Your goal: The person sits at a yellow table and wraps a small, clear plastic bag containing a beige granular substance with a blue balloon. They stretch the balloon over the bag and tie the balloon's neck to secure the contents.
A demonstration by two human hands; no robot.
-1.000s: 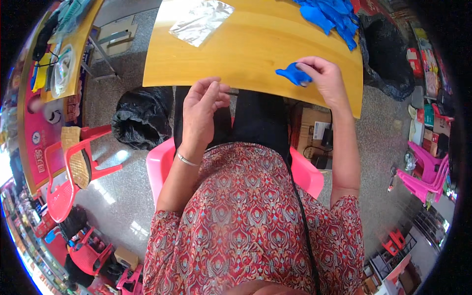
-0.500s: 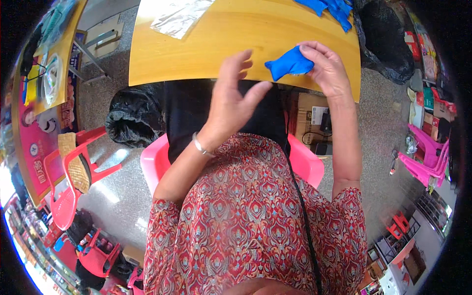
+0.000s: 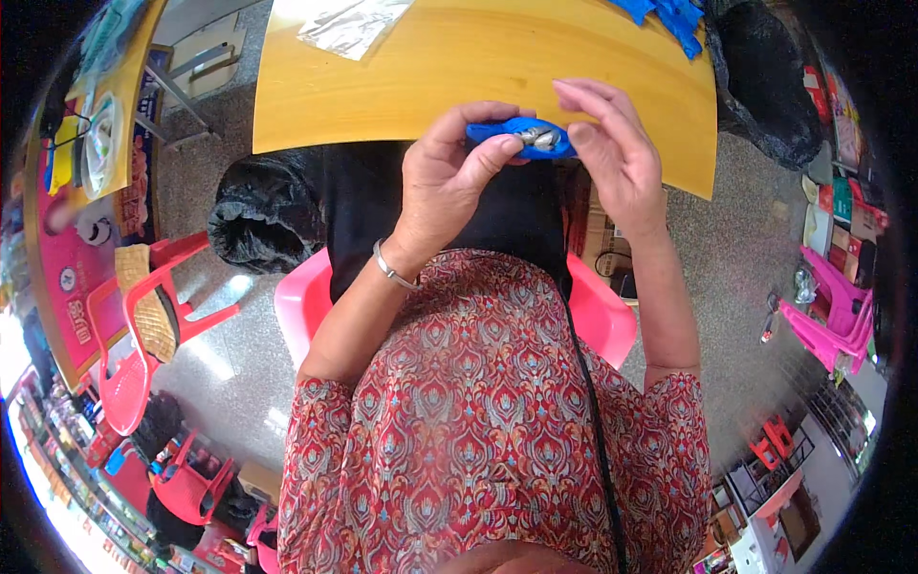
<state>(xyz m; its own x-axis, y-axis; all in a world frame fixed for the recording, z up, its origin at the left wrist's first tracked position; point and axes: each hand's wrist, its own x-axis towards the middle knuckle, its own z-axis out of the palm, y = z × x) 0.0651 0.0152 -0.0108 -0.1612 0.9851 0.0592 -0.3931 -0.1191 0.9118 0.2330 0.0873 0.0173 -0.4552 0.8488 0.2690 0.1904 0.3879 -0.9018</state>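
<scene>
My left hand [image 3: 438, 182] pinches a blue fish-shaped fabric piece [image 3: 488, 130] between thumb and fingers, just above the table's near edge. An opening in it faces up and shows something silvery grey [image 3: 538, 140] inside; what that is I cannot make out. Beside its right end is my right hand [image 3: 623, 172], fingers spread and apart, the thumb close to the fabric. Whether the thumb touches it is unclear. More blue pieces of the same colour [image 3: 677, 21] lie in a heap at the table's far right.
On the yellow wooden table [image 3: 382, 100] a clear plastic bag [image 3: 356, 24] lies at the far left. Black bags stand on the floor to the left [image 3: 253, 215] and right [image 3: 765, 86]. A red chair [image 3: 143, 335] stands further left, and a cardboard box [image 3: 604, 225] sits below the table.
The blue fish piece has passed from my right hand to my left and turned so its opening shows. My right hand has let go and spread its fingers.
</scene>
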